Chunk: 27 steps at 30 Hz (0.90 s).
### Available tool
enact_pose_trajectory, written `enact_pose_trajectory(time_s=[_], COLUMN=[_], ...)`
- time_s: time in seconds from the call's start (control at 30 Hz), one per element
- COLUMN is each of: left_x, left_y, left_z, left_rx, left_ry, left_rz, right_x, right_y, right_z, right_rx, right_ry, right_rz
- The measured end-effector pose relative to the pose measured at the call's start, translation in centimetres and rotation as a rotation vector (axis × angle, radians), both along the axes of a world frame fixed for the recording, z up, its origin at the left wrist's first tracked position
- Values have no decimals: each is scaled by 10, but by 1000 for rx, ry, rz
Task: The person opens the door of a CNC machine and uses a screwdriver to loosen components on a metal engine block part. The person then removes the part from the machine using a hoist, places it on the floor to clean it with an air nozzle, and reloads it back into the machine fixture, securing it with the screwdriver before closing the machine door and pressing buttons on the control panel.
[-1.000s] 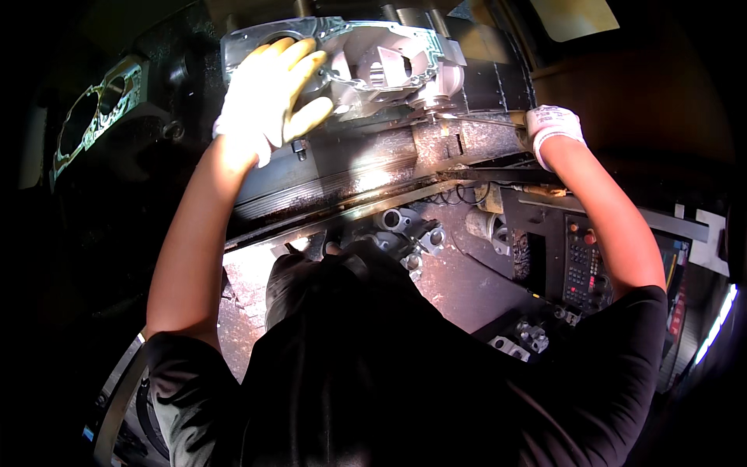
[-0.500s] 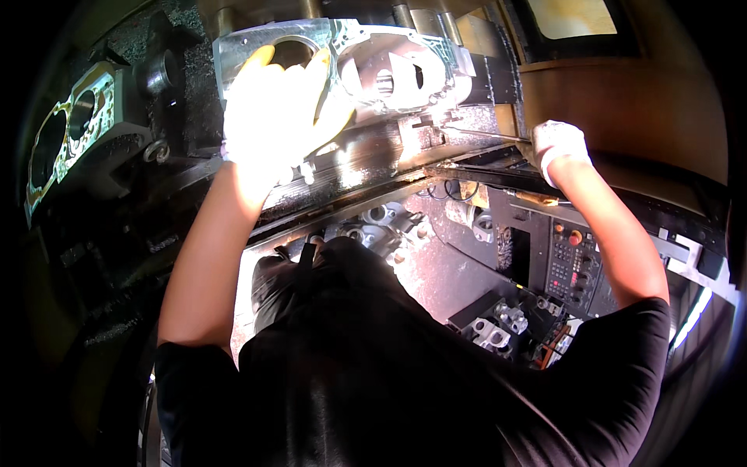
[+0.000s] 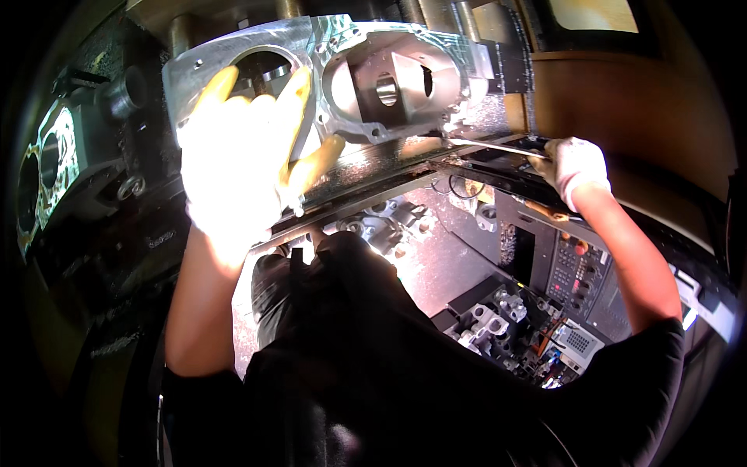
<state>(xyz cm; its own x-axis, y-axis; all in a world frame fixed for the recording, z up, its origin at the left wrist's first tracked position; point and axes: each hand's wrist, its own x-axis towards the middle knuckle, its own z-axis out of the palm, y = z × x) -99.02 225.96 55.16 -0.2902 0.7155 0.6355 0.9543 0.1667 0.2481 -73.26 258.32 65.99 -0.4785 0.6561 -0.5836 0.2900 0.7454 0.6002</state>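
We press left hand [image 3: 237, 159] flat, open, on casting [image 3: 373, 78]; right hand [image 3: 576, 167] clenches rod [image 3: 490, 146]. Keep casting steady, rod tip at edge.

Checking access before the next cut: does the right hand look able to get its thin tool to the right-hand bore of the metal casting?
Probably yes. The right hand holds a thin rod tool whose tip already lies at the lower right edge of the metal casting; nothing blocks that side, while the left hand covers only the left opening.
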Motion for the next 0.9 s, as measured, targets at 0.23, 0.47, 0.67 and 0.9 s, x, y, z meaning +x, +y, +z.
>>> enact_pose_trajectory(time_s=[0.23, 0.47, 0.67, 0.9], left_x=[-1, 1, 4, 3], left_y=[5, 2, -9, -12], left_z=[-4, 0, -8, 26], left_rx=[-103, -60, -42, -254], left_ry=[42, 51, 59, -46], left_rz=[108, 103, 89, 35], right_x=[47, 52, 55, 69], right_y=[85, 101, 97, 4], right_z=[-97, -121, -82, -33], right_rx=[-122, -193, -183, -163], right_ry=[295, 343, 211, 52], right_rz=[57, 46, 145, -45])
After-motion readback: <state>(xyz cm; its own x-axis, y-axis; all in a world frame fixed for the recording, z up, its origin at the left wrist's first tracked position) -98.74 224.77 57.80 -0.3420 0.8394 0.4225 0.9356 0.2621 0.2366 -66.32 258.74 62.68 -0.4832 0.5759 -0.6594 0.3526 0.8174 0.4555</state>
